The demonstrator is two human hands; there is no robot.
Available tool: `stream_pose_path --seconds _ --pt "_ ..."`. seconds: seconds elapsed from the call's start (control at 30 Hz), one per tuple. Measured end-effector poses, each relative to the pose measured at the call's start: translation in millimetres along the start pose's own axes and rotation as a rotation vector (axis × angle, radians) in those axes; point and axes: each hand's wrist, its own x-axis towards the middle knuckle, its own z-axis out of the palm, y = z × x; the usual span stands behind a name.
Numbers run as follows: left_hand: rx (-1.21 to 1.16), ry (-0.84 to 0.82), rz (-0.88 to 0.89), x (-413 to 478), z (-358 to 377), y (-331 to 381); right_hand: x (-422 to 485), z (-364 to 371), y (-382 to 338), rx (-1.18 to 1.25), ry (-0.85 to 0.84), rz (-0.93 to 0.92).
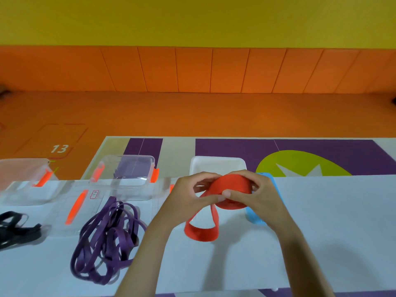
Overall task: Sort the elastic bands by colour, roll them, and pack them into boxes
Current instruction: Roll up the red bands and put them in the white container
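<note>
A wide red elastic band (230,185) is partly wound into a roll, held above the white table. My left hand (188,194) pinches the roll's left side. On the right side, my right hand (255,194) grips it with curled fingers. The band's loose tail (201,233) hangs down in a loop onto the table. A blue band (255,217) lies behind my right hand, mostly hidden. Purple bands (107,239) lie in a tangled heap at the left, and black bands (15,228) lie at the far left edge.
A clear box with orange clips (126,170) stands at the table's back, another clear box (25,179) further left, and a clear lid (79,209) lies flat in front. A white tray (216,163) sits behind my hands. White table surface (332,221) stretches to the right.
</note>
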Motion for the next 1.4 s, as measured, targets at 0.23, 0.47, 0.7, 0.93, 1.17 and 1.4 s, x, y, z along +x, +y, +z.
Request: stream_pose_path --seconds 0.23,0.47,0.7,0.93,1.17,1.4 --pt "-0.097 0.005 -0.067 1 -14 1 1 -4 -1 0.099 -0.068 -0.005" --pt "-0.207 -0.03 -0.15 -17 -22 -16 2 5 -2 0.38 -0.027 0.098" --pt "-0.461 0.129 -0.139 -22 -20 -20 4 17 -6 0.547 -0.059 0.095" --pt "-0.499 0.208 -0.16 -25 -15 -15 4 33 -4 0.744 -0.1 0.078" --pt "-0.536 0.101 -0.157 -21 -33 -19 2 33 0 0.758 -0.133 0.083" --pt "-0.337 0.062 -0.112 -21 -48 -25 1 37 -6 0.741 -0.128 0.119"
